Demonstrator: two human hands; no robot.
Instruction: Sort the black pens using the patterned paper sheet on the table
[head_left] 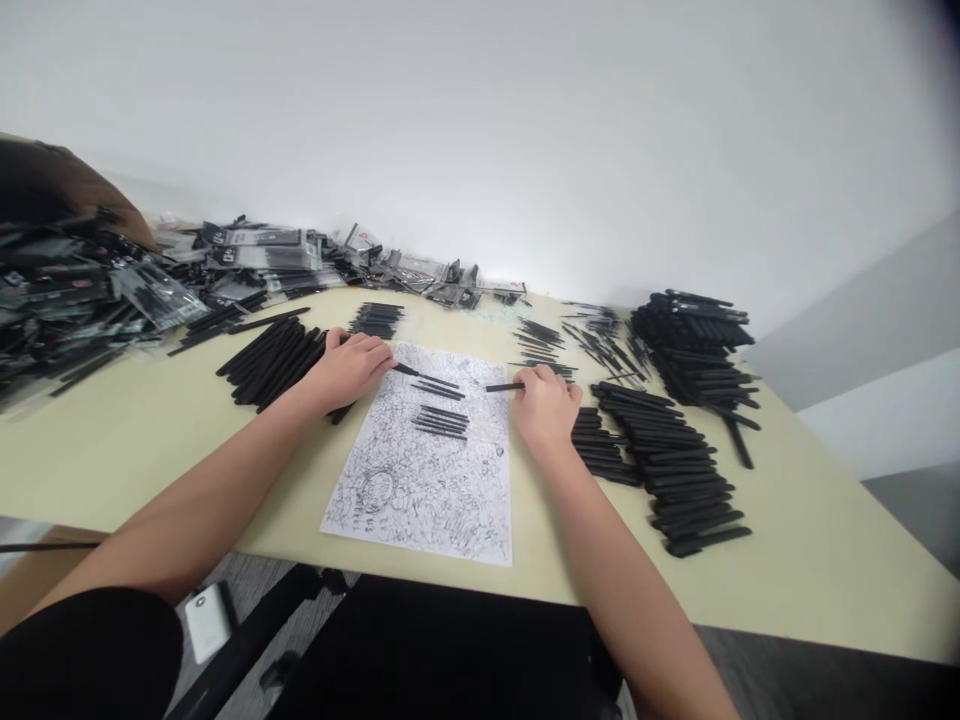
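My left hand (351, 368) is closed on a thin black pen refill (409, 370) whose tip points right over a scribbled white sheet (420, 480). My right hand (546, 405) pinches another thin black refill (504, 387) at the sheet's right edge. Several loose refills (441, 421) lie on the sheet between my hands. A pile of black pen barrels (271, 362) lies just left of my left hand. Rows of black pens (671, 460) lie right of my right hand.
A pale yellow table (112, 450) holds everything. Heaps of packaged pens (90, 290) and wrappers (420, 270) lie at the left and back. A tall stack of black pens (694, 335) stands at the back right. A white device (208, 620) lies on the floor below.
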